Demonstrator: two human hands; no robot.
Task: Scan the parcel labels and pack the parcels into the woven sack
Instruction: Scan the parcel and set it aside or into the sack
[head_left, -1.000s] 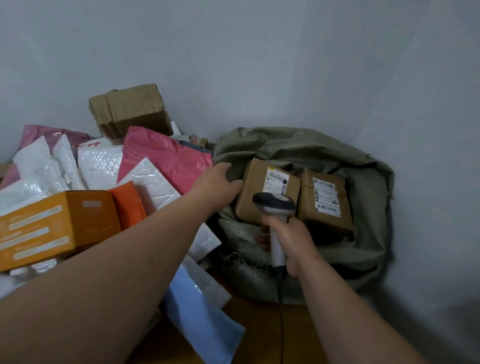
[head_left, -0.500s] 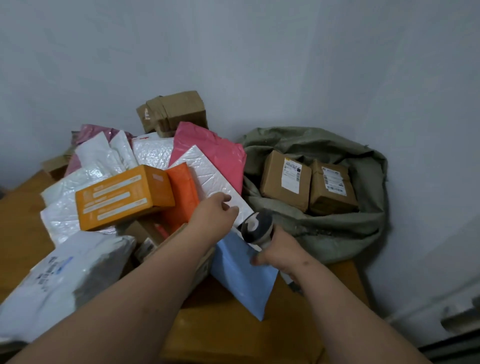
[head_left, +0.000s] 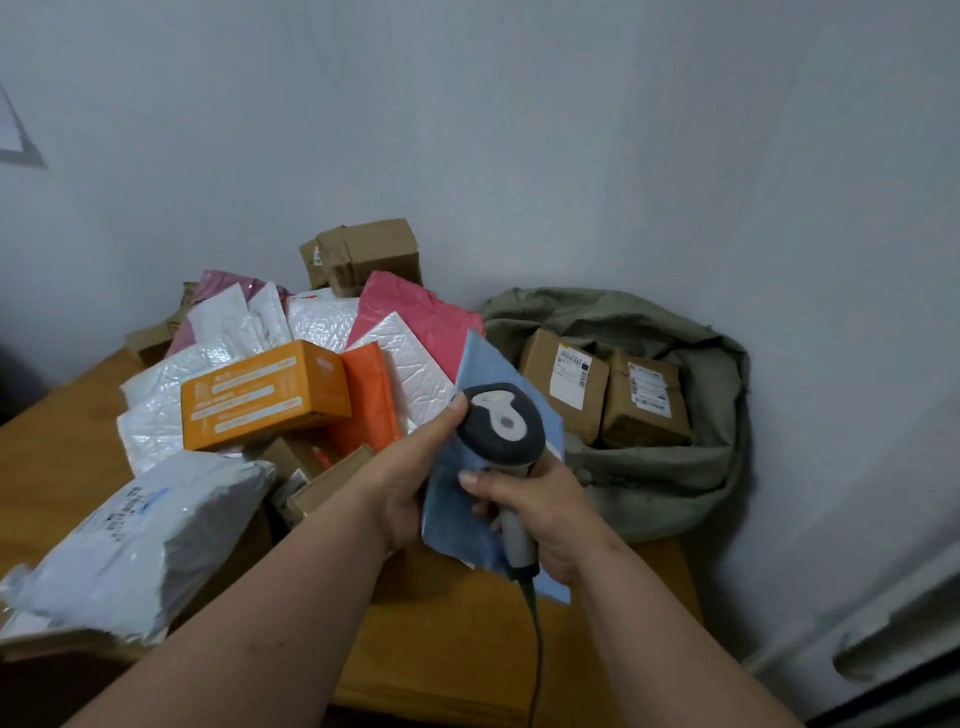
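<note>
My left hand (head_left: 410, 483) grips a blue mailer parcel (head_left: 457, 514) by its left edge and holds it up above the table. My right hand (head_left: 540, 514) grips the handle of a corded barcode scanner (head_left: 501, 423), whose dark head sits in front of the mailer. The green woven sack (head_left: 670, 467) lies open at the right against the wall. Inside it sit two brown cardboard parcels (head_left: 563, 384) (head_left: 647, 408) with white labels facing up.
A heap of parcels covers the wooden table (head_left: 47, 441): an orange box (head_left: 260, 395), an orange mailer (head_left: 366, 400), white bubble mailers (head_left: 410, 364), a pink bag (head_left: 415, 312), a grey poly bag (head_left: 150, 540), and a taped brown box (head_left: 363, 254) at the back.
My left hand left the brown parcel in the sack, moved to the pile and picked up the blue mailer. My right hand pulled the scanner back and raised it in front of the mailer.
</note>
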